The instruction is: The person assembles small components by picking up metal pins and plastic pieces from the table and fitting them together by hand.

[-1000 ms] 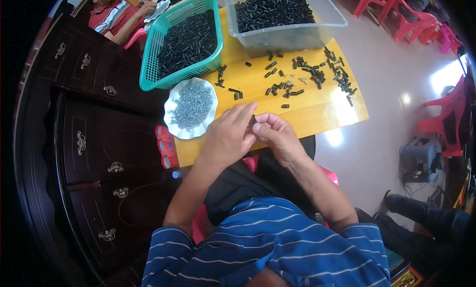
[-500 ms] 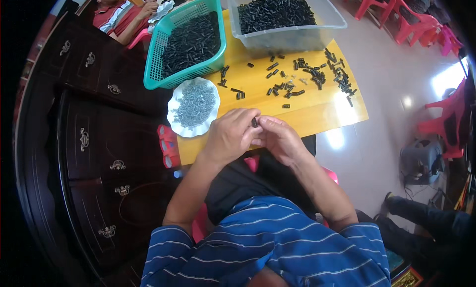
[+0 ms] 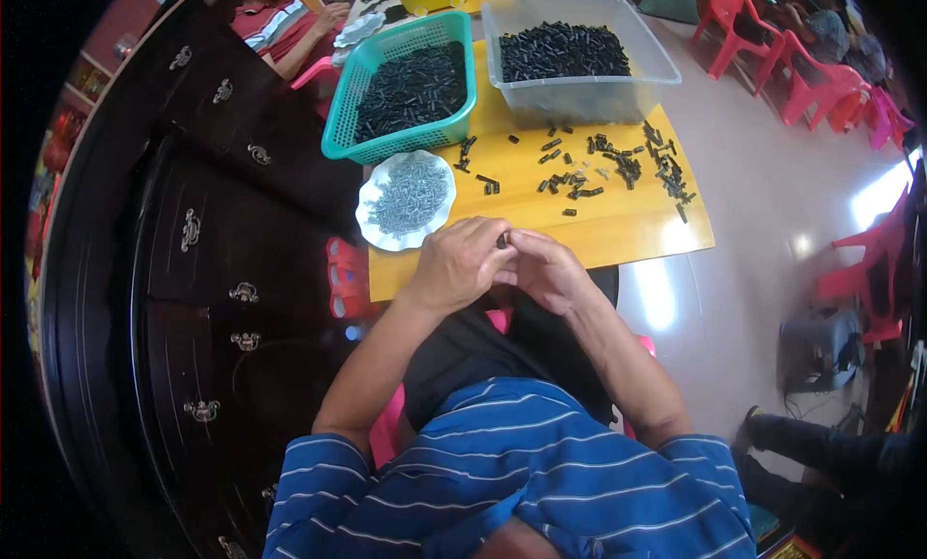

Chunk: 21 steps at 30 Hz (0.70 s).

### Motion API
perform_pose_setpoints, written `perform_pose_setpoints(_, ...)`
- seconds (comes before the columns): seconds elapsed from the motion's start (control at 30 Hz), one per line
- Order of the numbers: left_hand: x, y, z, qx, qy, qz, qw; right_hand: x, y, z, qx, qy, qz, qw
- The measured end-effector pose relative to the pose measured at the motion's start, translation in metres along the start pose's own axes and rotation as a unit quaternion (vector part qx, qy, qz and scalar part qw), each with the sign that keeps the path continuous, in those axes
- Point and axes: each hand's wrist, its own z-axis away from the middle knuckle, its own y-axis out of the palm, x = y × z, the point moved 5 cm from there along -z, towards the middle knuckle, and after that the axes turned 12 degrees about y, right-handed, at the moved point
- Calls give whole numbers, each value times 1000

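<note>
My left hand (image 3: 458, 262) and my right hand (image 3: 548, 272) meet over my lap, just off the table's near edge. Pinched between their fingertips is a small black cylindrical piece (image 3: 502, 240); the fingers cover most of it. To the left of the hands, a white scalloped plate (image 3: 366, 216) holds a heap of small clear pieces (image 3: 409, 198). Beyond them, loose black cylindrical pieces (image 3: 576, 184) lie scattered over the yellow tabletop (image 3: 521, 207).
A green mesh basket (image 3: 338, 125) and a translucent bin (image 3: 579, 100), both full of black pieces, stand at the table's far side. Dark drawers (image 3: 193, 298) rise on the left. Another person (image 3: 280, 28) sits far left; pink chairs (image 3: 811, 86) are on the right.
The whole view has shifted, moving the table and containers to the right in it. Both hands stay together on the black piece, with little change of grip.
</note>
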Motion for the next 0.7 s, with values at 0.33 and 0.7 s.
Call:
perform_pose_setpoints(0.33,-16,-5,29,-36,-70,4,997,-8,9,-1,6,44,119,992)
perform_pose_setpoints(0.7,4,-18,45,-35,-118,22,992,-21,6,-4,-57,57,212,974)
